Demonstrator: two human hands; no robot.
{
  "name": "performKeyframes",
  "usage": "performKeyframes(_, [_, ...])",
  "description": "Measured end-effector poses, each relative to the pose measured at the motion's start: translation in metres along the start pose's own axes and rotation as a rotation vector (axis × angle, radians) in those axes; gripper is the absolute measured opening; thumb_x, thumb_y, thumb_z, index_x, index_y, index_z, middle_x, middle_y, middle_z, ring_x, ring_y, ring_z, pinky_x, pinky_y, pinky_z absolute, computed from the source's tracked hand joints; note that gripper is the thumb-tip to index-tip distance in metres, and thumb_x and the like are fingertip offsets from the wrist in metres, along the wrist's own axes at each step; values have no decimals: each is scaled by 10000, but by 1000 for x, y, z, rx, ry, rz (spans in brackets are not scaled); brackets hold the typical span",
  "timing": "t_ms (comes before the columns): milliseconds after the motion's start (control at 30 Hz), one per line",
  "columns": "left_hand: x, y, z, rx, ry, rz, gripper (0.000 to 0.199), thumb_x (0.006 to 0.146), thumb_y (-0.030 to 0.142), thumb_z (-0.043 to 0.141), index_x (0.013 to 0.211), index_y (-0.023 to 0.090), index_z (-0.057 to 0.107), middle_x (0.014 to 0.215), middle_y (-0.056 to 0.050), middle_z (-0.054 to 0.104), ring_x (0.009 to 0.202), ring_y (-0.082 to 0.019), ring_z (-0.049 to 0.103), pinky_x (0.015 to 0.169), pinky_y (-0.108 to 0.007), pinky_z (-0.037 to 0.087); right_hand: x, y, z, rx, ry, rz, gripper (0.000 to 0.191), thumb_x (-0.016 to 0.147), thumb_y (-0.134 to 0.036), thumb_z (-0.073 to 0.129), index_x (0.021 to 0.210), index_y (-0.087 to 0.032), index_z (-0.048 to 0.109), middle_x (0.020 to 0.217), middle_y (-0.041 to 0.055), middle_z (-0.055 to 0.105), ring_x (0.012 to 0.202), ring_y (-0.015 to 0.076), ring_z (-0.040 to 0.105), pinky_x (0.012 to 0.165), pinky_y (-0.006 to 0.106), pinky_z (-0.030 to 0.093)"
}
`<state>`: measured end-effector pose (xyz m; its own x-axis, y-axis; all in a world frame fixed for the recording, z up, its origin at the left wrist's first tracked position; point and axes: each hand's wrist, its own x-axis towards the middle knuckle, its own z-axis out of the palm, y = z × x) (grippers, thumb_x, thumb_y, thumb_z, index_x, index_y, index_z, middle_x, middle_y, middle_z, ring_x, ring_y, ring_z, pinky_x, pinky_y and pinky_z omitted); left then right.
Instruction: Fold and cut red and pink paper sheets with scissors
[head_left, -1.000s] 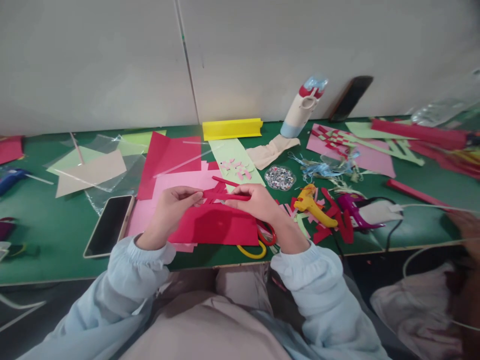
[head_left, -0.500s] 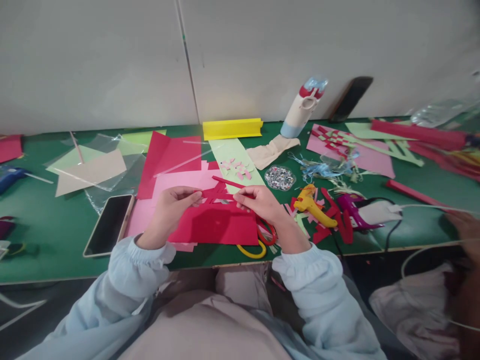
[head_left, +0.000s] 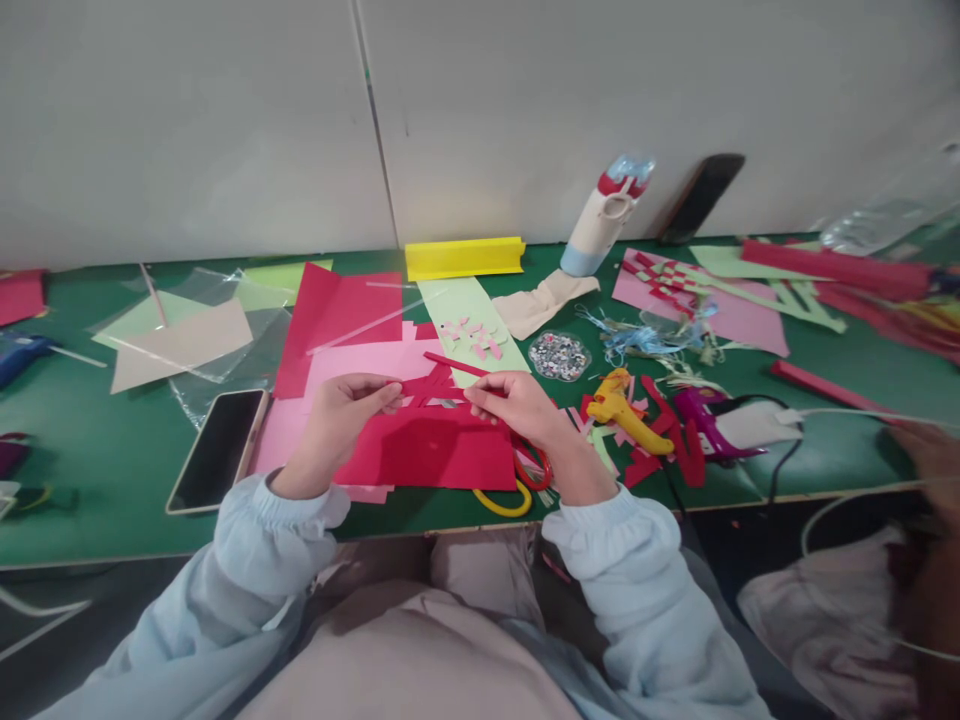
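Between my two hands a narrow red paper strip is stretched level. My left hand pinches its left end between thumb and fingertips. At the other end, my right hand is closed on the strip in the same way. Below them lies a red paper sheet, partly over pink paper. More red strips lie just behind my fingers, and small pink cut pieces rest on a pale green sheet. Scissors with red and yellow handles are partly hidden under the red sheet.
A phone lies at left. At right are a yellow glue gun, paper scraps, a purple device with a cable and a packet of beads. A bottle stands behind. Another person's hand is at far right.
Almost nothing differs. My hands keep their hold on the red strip, with only a very slight shift to the left.
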<state>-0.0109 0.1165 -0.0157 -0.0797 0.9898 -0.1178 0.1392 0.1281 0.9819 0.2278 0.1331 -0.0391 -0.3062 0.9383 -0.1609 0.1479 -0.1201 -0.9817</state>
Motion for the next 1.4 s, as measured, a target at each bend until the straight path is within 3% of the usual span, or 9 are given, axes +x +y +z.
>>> performKeyframes(267, [1, -3, -7, -36, 10, -15, 387, 639, 463, 853, 840, 145, 757, 799, -62, 748, 766, -172, 692, 766, -296, 573, 2, 9, -10, 68, 27, -32, 428, 697, -552, 766, 783, -138, 702, 637, 21, 661, 559, 95, 555, 548, 218, 422])
performKeyframes(667, [5, -9, -18, -50, 25, -57, 397, 627, 465, 863, 860, 161, 760, 819, -47, 746, 779, -156, 692, 773, -269, 571, 3, 12, -14, 70, 36, -56, 395, 743, -525, 751, 734, -134, 696, 672, 40, 688, 547, 82, 563, 550, 215, 448])
performKeyframes(967, [4, -14, -21, -20, 36, -36, 378, 636, 479, 847, 814, 161, 746, 782, -47, 735, 741, -148, 670, 733, -254, 546, 0, -1, -2, 70, 179, 38, 307, 708, -398, 787, 604, -144, 650, 561, 20, 652, 479, 78, 543, 508, 204, 450])
performKeyframes(1067, [0, -18, -26, 57, -1, -25, 383, 673, 497, 816, 841, 161, 745, 794, -59, 734, 734, -158, 663, 700, -265, 539, -6, 1, -2, 16, 174, 69, 277, 735, -358, 771, 598, -144, 658, 554, 26, 659, 482, 85, 561, 508, 201, 455])
performKeyframes(1200, [-6, -23, -33, 333, -150, 13, 381, 759, 535, 722, 868, 169, 741, 805, -75, 739, 749, -195, 673, 690, -295, 539, -14, 5, -13, -129, 119, 66, 217, 777, -321, 731, 652, -144, 719, 593, 50, 699, 533, 118, 625, 534, 212, 483])
performKeyframes(1400, [-10, -34, -29, 883, -269, 355, 436, 891, 482, 524, 1190, 200, 668, 1231, -142, 694, 1148, -315, 636, 965, -465, 522, 5, -19, -36, -135, 256, -39, 217, 755, -335, 763, 651, -147, 736, 588, 45, 689, 490, 107, 581, 519, 240, 494])
